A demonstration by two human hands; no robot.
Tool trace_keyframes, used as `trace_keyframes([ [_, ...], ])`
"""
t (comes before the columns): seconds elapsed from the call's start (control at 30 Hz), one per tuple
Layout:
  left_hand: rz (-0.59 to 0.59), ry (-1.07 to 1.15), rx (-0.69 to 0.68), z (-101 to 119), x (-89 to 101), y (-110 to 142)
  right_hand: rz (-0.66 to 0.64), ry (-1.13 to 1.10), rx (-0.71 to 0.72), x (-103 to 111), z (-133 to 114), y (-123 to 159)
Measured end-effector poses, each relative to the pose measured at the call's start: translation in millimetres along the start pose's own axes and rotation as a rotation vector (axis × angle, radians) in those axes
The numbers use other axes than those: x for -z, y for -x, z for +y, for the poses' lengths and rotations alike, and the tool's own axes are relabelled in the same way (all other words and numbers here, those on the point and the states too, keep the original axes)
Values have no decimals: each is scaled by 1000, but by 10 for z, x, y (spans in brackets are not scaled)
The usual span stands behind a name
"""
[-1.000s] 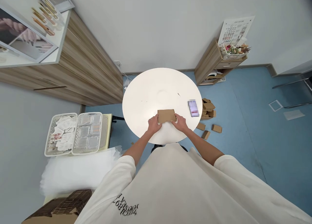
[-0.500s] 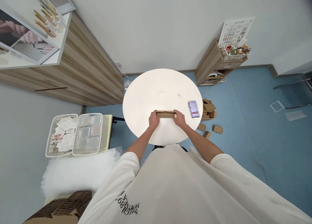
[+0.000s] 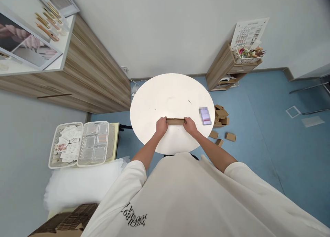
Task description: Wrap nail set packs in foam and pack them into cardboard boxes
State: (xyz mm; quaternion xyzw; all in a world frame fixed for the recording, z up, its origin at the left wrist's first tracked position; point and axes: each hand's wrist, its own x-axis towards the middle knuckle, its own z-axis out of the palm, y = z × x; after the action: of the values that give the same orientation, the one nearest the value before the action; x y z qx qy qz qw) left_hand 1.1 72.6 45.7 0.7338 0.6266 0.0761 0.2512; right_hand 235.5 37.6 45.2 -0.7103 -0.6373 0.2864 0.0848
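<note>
A small brown cardboard box is on the near part of the round white table, its long side across my view. My left hand grips its left end, fingers curled over the corner. At the opposite end, my right hand is closed on the box in the same way. Parts of both ends are hidden behind my fingers. To the right of my right hand lies a pixelated purple phone-like object.
On the floor right of the table are a pile of cardboard boxes and several loose ones. White baskets stand on a side table at left, beside stacked white translucent sheets. A wooden cabinet and a small shelf unit flank the table.
The box's upper flap, visible along its far edge before, now looks folded down into a thin line. My hands have moved slightly apart and stay on the box's ends.
</note>
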Motion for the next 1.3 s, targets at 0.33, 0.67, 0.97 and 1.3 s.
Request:
trace_keyframes([
  [0.33, -50, -130, -116, 36, 129, -48, -33, 15, 5, 50, -20, -31],
  [0.67, 24, -10, -172, -129, -11, 1, -8, 8, 35, 37, -39, 45],
  [0.97, -16, 54, -136, -198, -1, -14, -34, 31, 74, 92, -11, 44],
  [1.3, -66, -128, -186, -132, -142, 311, -111, 325, 126, -54, -15, 254],
])
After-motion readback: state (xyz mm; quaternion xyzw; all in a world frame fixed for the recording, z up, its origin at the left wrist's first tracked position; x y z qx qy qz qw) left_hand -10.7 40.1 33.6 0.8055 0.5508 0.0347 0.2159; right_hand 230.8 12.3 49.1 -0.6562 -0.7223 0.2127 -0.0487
